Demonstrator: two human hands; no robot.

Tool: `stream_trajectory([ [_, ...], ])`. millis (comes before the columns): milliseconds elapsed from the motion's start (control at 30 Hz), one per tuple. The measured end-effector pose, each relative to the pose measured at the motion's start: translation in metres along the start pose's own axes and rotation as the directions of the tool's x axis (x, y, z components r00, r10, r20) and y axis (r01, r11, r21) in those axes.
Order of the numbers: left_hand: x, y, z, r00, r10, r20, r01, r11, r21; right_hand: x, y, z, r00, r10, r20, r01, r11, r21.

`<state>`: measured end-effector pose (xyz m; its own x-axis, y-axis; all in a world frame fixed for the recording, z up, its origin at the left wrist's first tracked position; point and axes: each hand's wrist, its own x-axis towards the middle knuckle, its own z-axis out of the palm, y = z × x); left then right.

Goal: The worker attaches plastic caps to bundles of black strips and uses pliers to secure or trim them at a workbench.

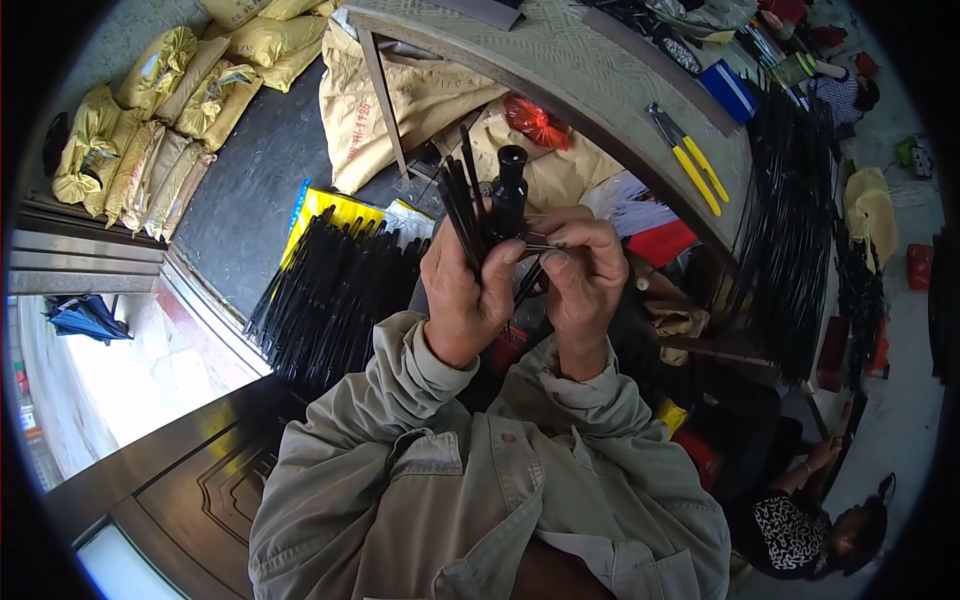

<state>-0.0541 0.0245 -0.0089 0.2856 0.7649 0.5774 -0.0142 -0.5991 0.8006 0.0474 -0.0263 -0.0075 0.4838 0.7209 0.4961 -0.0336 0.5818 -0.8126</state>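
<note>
In front of my chest my left hand (462,295) is closed around a small bundle of slim black rods (458,200) that point up and away. A glossy black bottle-shaped piece (510,190) with a round open top stands beside the rods; what grips its base is hidden. My right hand (585,285) is closed, thumb and forefinger pinching thin wire-like strands (540,246) that run across to the left thumb. Another dark rod slants down between the two hands. Below left lies a large pile of similar black rods (340,290), some over a yellow sheet.
A worktable (600,60) curves across the top right, with yellow-handled pliers (690,165), a blue box (728,90) and long black strands (785,230). Stuffed sacks (150,130) line the far left. A red plastic bag (537,122) lies under the table. A person (790,530) sits lower right.
</note>
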Motion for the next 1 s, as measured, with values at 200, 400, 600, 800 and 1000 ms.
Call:
stream_trajectory([
  [200,0.0008,-0.0034,0.0020,1.000,0.005,-0.017,-0.006,0.999,-0.032,-0.0011,0.0035,-0.0012,1.000,0.003,-0.024,-0.002,1.000,0.030],
  [400,0.0018,-0.0078,0.0028,1.000,0.026,-0.017,-0.026,1.000,0.003,-0.0005,0.0040,-0.0055,1.000,0.011,0.009,-0.012,0.996,0.089],
  [600,0.0049,-0.0057,0.0048,0.999,-0.004,-0.035,0.004,1.000,0.003,0.0004,0.0096,-0.0083,0.999,-0.011,0.033,0.009,0.998,0.069],
  [800,0.0024,-0.0041,0.0081,0.999,-0.010,-0.050,0.010,1.000,0.004,-0.0015,0.0090,-0.0077,1.000,0.015,-0.015,-0.013,0.993,0.120],
  [1000,0.0004,-0.0081,0.0066,0.999,-0.012,-0.053,0.011,1.000,-0.009,-0.0013,0.0054,-0.0062,0.998,0.057,-0.009,-0.056,0.994,0.097],
])
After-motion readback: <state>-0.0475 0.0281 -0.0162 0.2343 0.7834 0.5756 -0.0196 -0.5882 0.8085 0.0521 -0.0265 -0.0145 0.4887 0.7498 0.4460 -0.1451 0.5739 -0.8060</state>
